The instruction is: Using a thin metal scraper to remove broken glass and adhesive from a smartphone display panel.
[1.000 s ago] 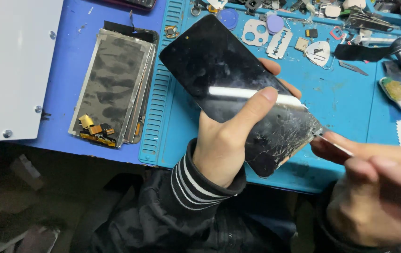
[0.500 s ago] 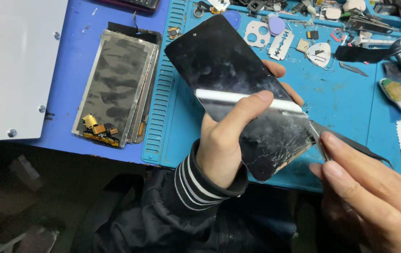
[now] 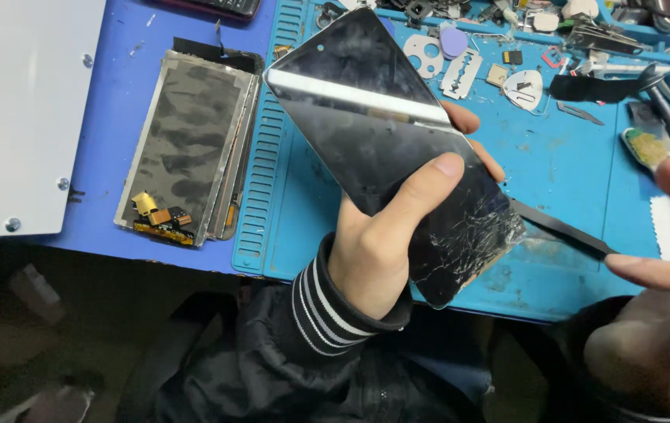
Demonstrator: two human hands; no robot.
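the black phone screen [image 3: 382,133] is held up over the blue mat [image 3: 570,168], tilted, its lower corner a web of cracks. the left hand [image 3: 386,243] is closed around it, thumb pressed across the glass, fingertips showing past the far edge. a thin black pry tool [image 3: 562,229] touches the cracked corner; the right hand [image 3: 656,329] holds its other end, fingers mostly spread. left of the mat, a stack of stripped display panels [image 3: 186,145] lies on the table [image 3: 127,39]. small parts litter the mat's far edge.
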